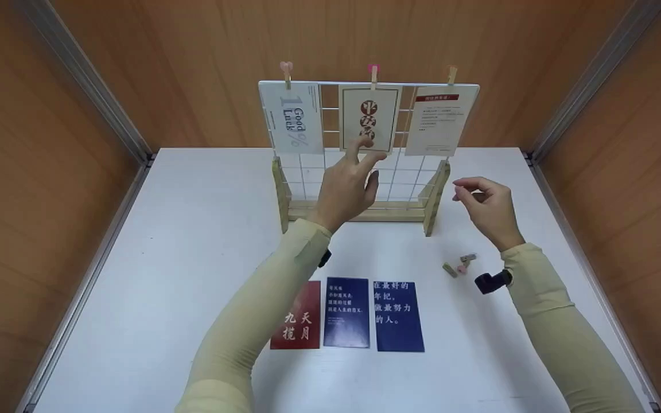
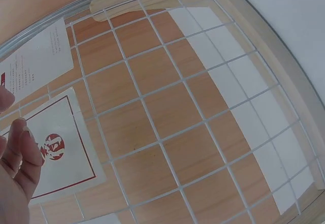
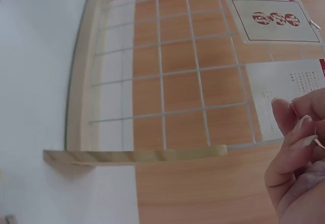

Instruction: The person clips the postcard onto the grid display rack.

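A white wire grid rack point(image 1: 359, 213) on wooden feet carries three cards, each under a small clothespin at its top edge. My left hand point(image 1: 346, 186) is raised before the middle card point(image 1: 385, 103), fingers loosely bent and overlapping its lower part in the head view; it holds nothing. Left of that hangs a "Good Luck" card point(image 1: 282, 132) under a pink clothespin point(image 1: 287, 74). On the right is a card with a red heading point(image 1: 436, 126) under an orange-topped clothespin point(image 1: 452, 74). Beside the rack's right foot my right hand point(image 1: 491, 209) hovers, fingertips drawn together, with nothing visible between them.
A red card point(image 1: 302, 338) and two blue cards point(image 1: 346, 332) point(image 1: 396, 338) lie in a row on the white table point(image 1: 164, 258). A few loose clothespins point(image 1: 450, 269) lie under the right forearm's inner side. Wooden panels point(image 1: 204, 74) enclose the table.
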Tool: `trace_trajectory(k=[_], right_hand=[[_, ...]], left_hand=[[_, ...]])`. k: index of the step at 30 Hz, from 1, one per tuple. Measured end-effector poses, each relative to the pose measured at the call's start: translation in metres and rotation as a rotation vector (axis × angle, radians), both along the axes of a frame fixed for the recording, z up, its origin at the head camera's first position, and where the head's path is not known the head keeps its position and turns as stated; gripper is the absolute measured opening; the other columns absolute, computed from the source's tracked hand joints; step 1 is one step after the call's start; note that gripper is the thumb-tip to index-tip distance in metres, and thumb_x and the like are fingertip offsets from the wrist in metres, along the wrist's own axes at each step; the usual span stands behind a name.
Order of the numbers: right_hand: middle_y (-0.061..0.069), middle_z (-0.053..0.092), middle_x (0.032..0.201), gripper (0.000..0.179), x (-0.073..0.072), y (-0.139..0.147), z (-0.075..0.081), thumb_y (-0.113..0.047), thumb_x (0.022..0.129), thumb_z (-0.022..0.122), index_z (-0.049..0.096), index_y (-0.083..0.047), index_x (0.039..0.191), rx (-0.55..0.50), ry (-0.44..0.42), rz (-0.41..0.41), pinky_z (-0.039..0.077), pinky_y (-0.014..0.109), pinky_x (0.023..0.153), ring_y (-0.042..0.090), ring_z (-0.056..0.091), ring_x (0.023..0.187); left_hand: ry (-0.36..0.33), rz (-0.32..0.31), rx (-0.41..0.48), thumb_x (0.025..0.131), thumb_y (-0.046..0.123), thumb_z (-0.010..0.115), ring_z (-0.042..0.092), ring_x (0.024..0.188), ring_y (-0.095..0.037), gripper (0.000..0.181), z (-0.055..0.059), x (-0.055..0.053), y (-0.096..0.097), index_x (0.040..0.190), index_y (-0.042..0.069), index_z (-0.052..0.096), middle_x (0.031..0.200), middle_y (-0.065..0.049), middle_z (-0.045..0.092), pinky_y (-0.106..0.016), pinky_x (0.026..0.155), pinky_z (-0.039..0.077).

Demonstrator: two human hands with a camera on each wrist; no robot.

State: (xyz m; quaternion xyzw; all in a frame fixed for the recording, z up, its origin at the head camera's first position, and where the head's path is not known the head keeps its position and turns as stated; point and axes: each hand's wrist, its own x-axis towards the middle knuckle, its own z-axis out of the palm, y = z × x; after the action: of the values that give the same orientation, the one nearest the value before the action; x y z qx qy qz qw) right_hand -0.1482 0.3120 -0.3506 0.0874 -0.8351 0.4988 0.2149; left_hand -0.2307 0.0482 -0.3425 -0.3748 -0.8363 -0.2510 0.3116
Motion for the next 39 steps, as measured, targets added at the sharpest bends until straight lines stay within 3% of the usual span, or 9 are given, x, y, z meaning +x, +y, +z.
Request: trace_trajectory(k=[5,10,15,22,26,30,32,36,39], right_hand=[[0.017,0.068,0.092,0.017,0.006,-0.008,-0.007,0.002,0.096,0.058,0.068,0.011,0.106,-0.035,-0.011,-0.027,0.047,0.017,0.063,0.004,0.065,0.073],[0.028,0.067,0.092,0.017,0.01,-0.01,-0.023,0.002,0.096,0.058,0.068,0.012,0.106,-0.092,-0.044,-0.052,0.04,0.015,0.049,0.003,0.06,0.062],[0.026,0.066,0.095,0.019,0.013,-0.008,-0.041,0.0,0.096,0.059,0.067,0.012,0.108,-0.148,-0.116,-0.091,0.04,0.015,0.045,0.003,0.056,0.056],[0.022,0.069,0.098,0.021,0.008,0.016,-0.085,-0.007,0.097,0.062,0.068,0.007,0.111,-0.129,-0.226,-0.146,0.043,0.016,0.045,0.009,0.055,0.055],[0.019,0.068,0.101,0.021,0.011,0.02,-0.103,-0.009,0.094,0.066,0.07,0.006,0.109,-0.04,-0.27,-0.201,0.047,0.014,0.057,0.006,0.058,0.071],[0.02,0.066,0.105,0.026,0.014,0.019,-0.119,-0.01,0.093,0.068,0.069,0.005,0.113,0.034,-0.373,-0.214,0.048,0.016,0.059,0.01,0.058,0.073],[0.022,0.065,0.108,0.029,0.016,0.019,-0.126,-0.009,0.092,0.068,0.067,0.006,0.117,0.075,-0.43,-0.221,0.052,0.021,0.058,0.017,0.06,0.072],[0.026,0.063,0.114,0.034,0.016,0.019,-0.136,-0.007,0.092,0.067,0.063,0.008,0.122,0.168,-0.493,-0.239,0.052,0.037,0.079,0.036,0.062,0.095],[0.028,0.06,0.118,0.037,0.014,0.016,-0.143,-0.007,0.093,0.065,0.06,0.008,0.126,0.21,-0.544,-0.228,0.048,0.045,0.086,0.041,0.057,0.107]], left_hand=[[-0.016,0.012,0.005,0.094,0.01,0.06,0.054,0.066,-0.015,0.027,-0.013,0.006,-0.008,0.121,0.009,0.063,0.133,-0.015,0.047,-0.024,0.049,0.045],[-0.023,0.031,0.036,0.093,0.009,0.062,0.053,0.064,-0.013,0.028,-0.029,0.011,-0.015,0.121,0.01,0.064,0.131,-0.013,0.047,-0.023,0.047,0.043],[-0.015,0.027,0.092,0.091,0.007,0.063,0.05,0.063,-0.011,0.039,-0.045,0.017,-0.022,0.13,0.012,0.062,0.128,-0.012,0.049,-0.023,0.045,0.041],[0.001,0.01,0.159,0.091,0.005,0.063,0.053,0.063,-0.012,0.046,-0.061,0.024,-0.03,0.137,0.013,0.058,0.125,-0.013,0.052,-0.025,0.046,0.04],[-0.034,0.031,0.194,0.092,0.006,0.063,0.058,0.064,-0.014,0.045,-0.071,0.027,-0.038,0.137,0.012,0.058,0.125,-0.013,0.052,-0.026,0.049,0.045],[-0.077,0.064,0.278,0.091,0.003,0.063,0.058,0.062,-0.016,0.049,-0.084,0.03,-0.052,0.139,0.012,0.057,0.124,-0.013,0.052,-0.027,0.049,0.045],[-0.085,0.076,0.313,0.091,0.002,0.064,0.056,0.059,-0.015,0.052,-0.091,0.034,-0.059,0.141,0.011,0.054,0.123,-0.013,0.053,-0.027,0.049,0.045],[-0.12,0.107,0.347,0.091,0.003,0.065,0.055,0.059,-0.016,0.06,-0.101,0.039,-0.072,0.148,0.009,0.045,0.127,-0.015,0.052,-0.026,0.053,0.048],[-0.174,0.135,0.351,0.089,0.003,0.068,0.056,0.062,-0.018,0.069,-0.106,0.042,-0.081,0.151,0.008,0.038,0.133,-0.014,0.049,-0.026,0.054,0.048]])
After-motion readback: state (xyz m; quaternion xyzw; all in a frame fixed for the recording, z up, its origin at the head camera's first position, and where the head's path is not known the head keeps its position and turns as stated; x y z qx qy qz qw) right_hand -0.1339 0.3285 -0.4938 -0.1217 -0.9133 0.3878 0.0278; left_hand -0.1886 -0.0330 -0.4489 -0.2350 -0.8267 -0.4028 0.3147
